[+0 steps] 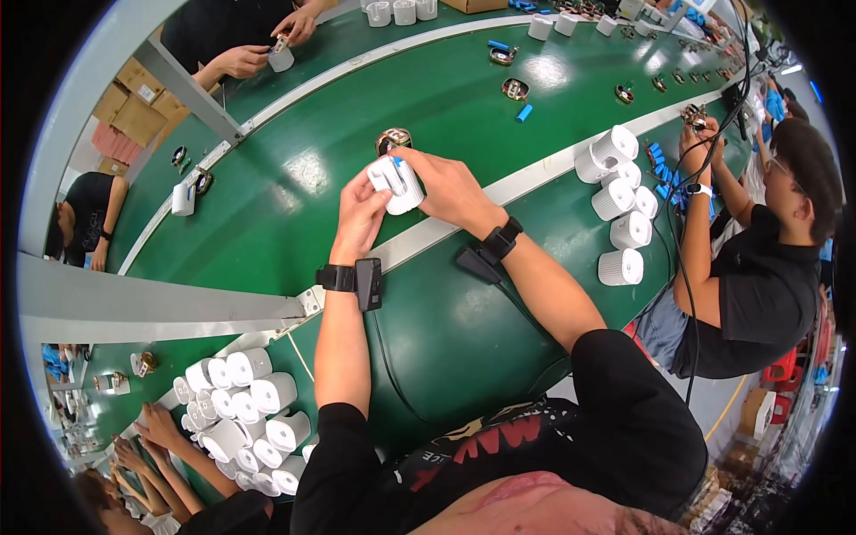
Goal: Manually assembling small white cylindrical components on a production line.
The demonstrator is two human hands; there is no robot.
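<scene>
My left hand (pixel 358 212) and my right hand (pixel 450 189) hold a white plastic housing (pixel 406 194) between them, above the near edge of the green conveyor. The left thumb presses on its face, and the right fingers close round its upper right side. A slot runs down the housing, with a bit of blue showing at its top. Right behind its upper end is a round copper-and-black part (pixel 393 139); I cannot tell whether it is joined to the housing or lies on the belt. Black straps with small boxes sit on both my wrists.
White housings stand in a group (pixel 615 198) to my right, near blue cylinders (pixel 662 169). A larger pile (pixel 241 392) lies at lower left. Metal parts (pixel 514 88) ride on the green belt (pixel 321 116). A grey frame (pixel 169 294) crosses at left. Co-workers sit around; cables hang at right.
</scene>
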